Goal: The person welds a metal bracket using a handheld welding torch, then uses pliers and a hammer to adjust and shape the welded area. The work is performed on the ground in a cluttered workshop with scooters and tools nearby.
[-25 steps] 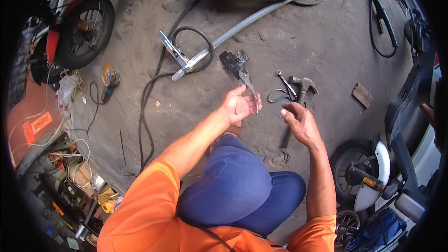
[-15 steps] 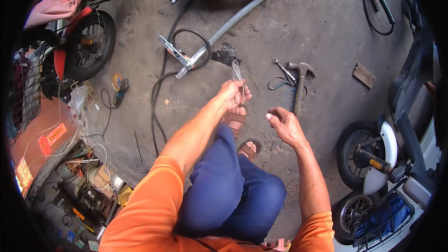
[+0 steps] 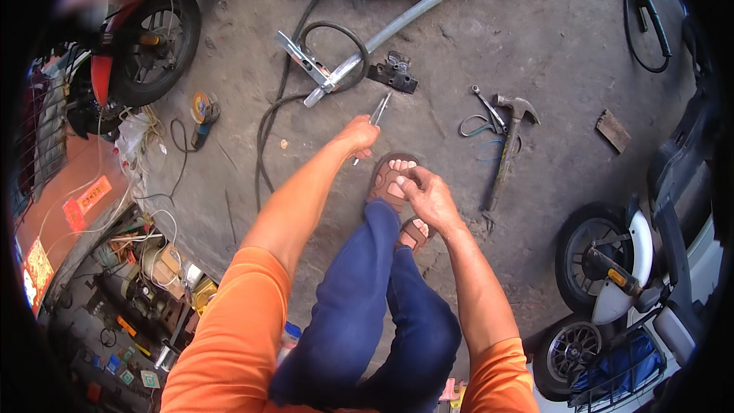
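Note:
My left hand (image 3: pixel 359 138) is wrapped round a pair of pliers (image 3: pixel 381 109), whose metal jaws point up and away from me. Just beyond the tips lies a black metal bracket (image 3: pixel 393 73), flat on the ground and apart from them. My right hand (image 3: pixel 430 199) hovers over my sandalled foot (image 3: pixel 391 177), thumb and fingers drawn together; whatever they may hold is too small to make out. To its right on the ground are a claw hammer (image 3: pixel 507 154), a wrench (image 3: pixel 488 108) and a tool with teal loop handles (image 3: pixel 475 125).
A grey metal pole (image 3: pixel 409 21) with a bracket at its end lies ahead, a black cable (image 3: pixel 265 134) looping round it. An angle grinder (image 3: pixel 203 121) rests at left, near a red motorbike (image 3: pixel 149 46). At right are a wooden block (image 3: pixel 612 131) and scooter wheels (image 3: pixel 592 254).
My left hand has drawn the pliers left, away from the bracket. My right hand has moved left over the foot, its fingers closing together. The view has shifted slightly.

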### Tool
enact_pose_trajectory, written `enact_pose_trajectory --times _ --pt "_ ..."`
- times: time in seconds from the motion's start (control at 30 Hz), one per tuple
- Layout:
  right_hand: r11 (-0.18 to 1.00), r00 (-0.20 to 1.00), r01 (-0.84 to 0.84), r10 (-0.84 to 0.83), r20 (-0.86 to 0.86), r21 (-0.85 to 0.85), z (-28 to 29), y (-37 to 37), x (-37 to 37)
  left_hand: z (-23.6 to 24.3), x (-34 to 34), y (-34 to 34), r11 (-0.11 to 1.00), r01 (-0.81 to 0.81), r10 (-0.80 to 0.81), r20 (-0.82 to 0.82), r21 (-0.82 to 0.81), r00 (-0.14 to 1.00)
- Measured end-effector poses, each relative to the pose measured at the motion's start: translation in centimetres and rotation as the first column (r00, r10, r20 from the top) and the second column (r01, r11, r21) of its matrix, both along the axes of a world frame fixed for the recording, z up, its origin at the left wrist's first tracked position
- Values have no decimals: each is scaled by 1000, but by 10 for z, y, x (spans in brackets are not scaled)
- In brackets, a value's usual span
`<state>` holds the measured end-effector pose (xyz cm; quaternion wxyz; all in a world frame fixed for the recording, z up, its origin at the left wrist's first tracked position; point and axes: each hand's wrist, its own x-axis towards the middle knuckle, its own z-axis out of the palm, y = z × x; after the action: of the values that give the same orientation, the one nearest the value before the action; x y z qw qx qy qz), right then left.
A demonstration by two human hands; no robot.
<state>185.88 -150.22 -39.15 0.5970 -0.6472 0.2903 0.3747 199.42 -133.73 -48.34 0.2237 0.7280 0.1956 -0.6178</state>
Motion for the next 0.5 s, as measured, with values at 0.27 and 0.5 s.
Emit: enact_pose_trajectory --times 0.27,0.5 --pt "999 991 -10 5 -132 -37 -18 -12 -36 -8 6 -18 995 85 -85 3 -53 996" --pt "995 995 35 -43 -91 -91 -15 -17 -38 -29 -27 -1 976 219 -213 333 20 919"
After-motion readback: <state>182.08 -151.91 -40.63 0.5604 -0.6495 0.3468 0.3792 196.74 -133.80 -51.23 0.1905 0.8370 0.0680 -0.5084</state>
